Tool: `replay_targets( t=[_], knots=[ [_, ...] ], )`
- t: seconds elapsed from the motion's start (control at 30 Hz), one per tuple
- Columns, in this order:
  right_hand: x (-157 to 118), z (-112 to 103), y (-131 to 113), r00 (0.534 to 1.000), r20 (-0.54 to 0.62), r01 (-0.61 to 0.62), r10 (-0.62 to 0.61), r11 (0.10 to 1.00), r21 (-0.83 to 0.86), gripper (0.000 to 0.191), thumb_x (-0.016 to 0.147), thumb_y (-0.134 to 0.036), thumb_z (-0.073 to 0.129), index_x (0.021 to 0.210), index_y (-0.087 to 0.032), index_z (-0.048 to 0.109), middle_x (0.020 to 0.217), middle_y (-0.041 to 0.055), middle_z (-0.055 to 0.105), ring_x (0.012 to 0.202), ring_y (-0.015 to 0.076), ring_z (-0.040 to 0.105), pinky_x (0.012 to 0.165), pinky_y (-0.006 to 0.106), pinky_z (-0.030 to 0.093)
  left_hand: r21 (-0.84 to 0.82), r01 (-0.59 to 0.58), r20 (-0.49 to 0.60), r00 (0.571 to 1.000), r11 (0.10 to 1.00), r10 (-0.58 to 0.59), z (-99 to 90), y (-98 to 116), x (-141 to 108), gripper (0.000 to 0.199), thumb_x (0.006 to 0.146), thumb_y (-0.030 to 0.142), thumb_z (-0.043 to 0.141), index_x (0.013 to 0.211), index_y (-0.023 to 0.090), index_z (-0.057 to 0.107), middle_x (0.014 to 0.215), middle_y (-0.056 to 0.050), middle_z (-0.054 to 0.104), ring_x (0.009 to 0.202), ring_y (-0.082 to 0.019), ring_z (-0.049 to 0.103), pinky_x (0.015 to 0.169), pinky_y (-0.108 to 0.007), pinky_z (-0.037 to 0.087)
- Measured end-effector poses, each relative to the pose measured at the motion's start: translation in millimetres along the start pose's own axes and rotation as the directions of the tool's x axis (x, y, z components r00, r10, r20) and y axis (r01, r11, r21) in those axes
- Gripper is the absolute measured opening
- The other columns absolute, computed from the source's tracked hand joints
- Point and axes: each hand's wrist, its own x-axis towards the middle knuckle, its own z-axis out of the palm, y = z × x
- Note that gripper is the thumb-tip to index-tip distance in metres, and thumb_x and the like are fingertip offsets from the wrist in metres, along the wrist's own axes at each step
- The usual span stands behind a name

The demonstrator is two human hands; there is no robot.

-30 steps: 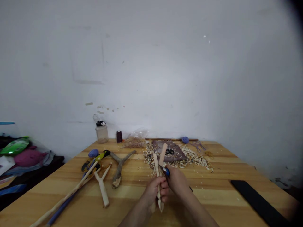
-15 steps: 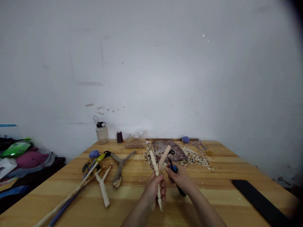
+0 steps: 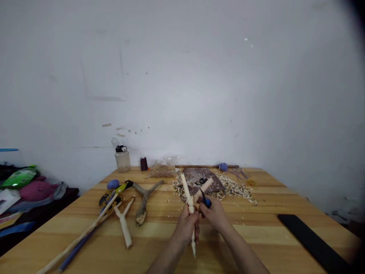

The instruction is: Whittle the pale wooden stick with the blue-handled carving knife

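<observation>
My left hand (image 3: 188, 224) is wrapped round the stem of a peeled, Y-shaped forked stick (image 3: 186, 186), its two pale prongs pointing up and away from me. In my right hand (image 3: 213, 215) is a knife (image 3: 207, 201) with a blue and black handle and a dark blade. The blade lies close to the right prong near the fork; whether it touches the wood I cannot tell. Another peeled forked stick (image 3: 124, 228) rests to the left on the table, and beyond it lies a forked branch with bark (image 3: 144, 201).
Wood shavings (image 3: 236, 188) surround a brown sheet (image 3: 218, 182) with black scissors (image 3: 202, 181) on it. A bottle (image 3: 122, 160), a thread spool (image 3: 143, 164) and a plastic bag (image 3: 164, 169) stand along the back. Long sticks (image 3: 76, 241) lie left, a black strip (image 3: 310, 239) right.
The forked stick has turned in my left hand, so its right prong leans further right. My right hand has tilted the knife and brought it closer to the fork.
</observation>
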Motion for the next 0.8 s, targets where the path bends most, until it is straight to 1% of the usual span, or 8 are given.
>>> replay_targets(
  t=[0.07,0.23,0.33,0.47,0.57,0.63,0.7,0.8],
  knots=[
    [0.1,-0.7,-0.2,1.0,0.013,0.011,-0.011,1.0,0.003,0.014,0.068,-0.03,0.048,0.069,-0.018,0.054,0.051,-0.0043,0.051,0.043,0.0101,0.049,0.043,0.02,0.039,-0.04,0.023,0.0,1.0,0.999,-0.023,0.7,1.7,-1.1,0.023,0.072,0.038,0.05,0.081,0.022,0.037,0.046,0.011,0.041,0.027,-0.005,0.035,0.027,-0.015,0.03],
    [-0.1,0.0,-0.6,1.0,-0.004,0.022,-0.021,0.999,0.036,0.021,0.072,-0.039,0.049,0.065,-0.019,0.05,0.05,-0.0046,0.049,0.041,0.01,0.047,0.041,0.021,0.038,-0.079,0.03,0.004,1.0,0.996,-0.03,1.7,3.9,-3.1,0.021,0.07,0.034,0.051,0.081,0.022,0.038,0.044,0.011,0.041,0.027,-0.005,0.034,0.026,-0.014,0.027],
    [0.2,0.9,5.4,0.999,-0.012,0.051,-0.051,0.999,-0.013,0.014,0.071,-0.032,0.049,0.071,-0.019,0.051,0.051,-0.0053,0.049,0.042,0.0095,0.046,0.042,0.02,0.038,-0.189,0.093,0.056,0.995,0.977,-0.084,-2.8,6.2,-1.8,0.021,0.068,0.033,0.053,0.079,0.022,0.039,0.045,0.01,0.042,0.028,-0.005,0.033,0.026,-0.014,0.025],
    [1.6,0.5,16.7,0.996,-0.026,0.082,-0.085,0.99,-0.118,0.018,0.07,-0.025,0.048,0.086,-0.02,0.051,0.057,-0.005,0.053,0.047,0.0105,0.05,0.046,0.02,0.038,-0.426,0.268,0.218,0.957,0.864,-0.189,-15.2,10.1,3.9,0.023,0.066,0.031,0.056,0.081,0.021,0.042,0.045,0.011,0.037,0.029,-0.004,0.029,0.028,-0.014,0.018],
    [0.7,-1.2,16.3,0.995,0.012,0.103,-0.103,0.966,-0.239,0.013,0.076,-0.026,0.043,0.084,-0.019,0.05,0.059,-0.0025,0.056,0.052,0.0117,0.052,0.05,0.021,0.037,-0.505,0.314,0.266,0.943,0.804,-0.202,-22.5,11.8,7.8,0.021,0.069,0.028,0.056,0.082,0.02,0.043,0.045,0.01,0.035,0.029,-0.003,0.028,0.029,-0.015,0.013],
    [-2.0,-2.7,10.5,0.991,0.05,0.132,-0.122,0.892,-0.432,0.014,0.079,-0.024,0.039,0.082,-0.018,0.052,0.064,0.0007,0.059,0.057,0.0126,0.054,0.053,0.021,0.034,-0.513,0.312,0.249,0.946,0.8,-0.209,-24.0,12.0,8.7,0.019,0.069,0.027,0.055,0.082,0.02,0.042,0.045,0.01,0.035,0.029,-0.003,0.028,0.03,-0.015,0.013],
    [-5.7,-4.2,2.9,0.991,0.067,0.128,-0.112,0.745,-0.654,0.015,0.08,-0.021,0.039,0.083,-0.019,0.054,0.069,0.0031,0.062,0.062,0.0136,0.055,0.054,0.022,0.03,-0.495,0.296,0.22,0.952,0.817,-0.212,-23.0,11.9,8.0,0.02,0.068,0.027,0.056,0.082,0.02,0.042,0.046,0.01,0.036,0.029,-0.003,0.029,0.03,-0.016,0.014],
    [-10.3,-5.5,-6.3,0.994,0.072,0.106,-0.082,0.559,-0.823,0.017,0.078,-0.015,0.042,0.088,-0.02,0.054,0.081,0.005,0.064,0.069,0.0148,0.058,0.055,0.023,0.027,-0.452,0.243,0.177,0.967,0.858,-0.181,-18.9,12.7,4.7,0.025,0.065,0.03,0.058,0.082,0.021,0.041,0.046,0.011,0.037,0.029,-0.003,0.029,0.03,-0.015,0.016]
  ],
)
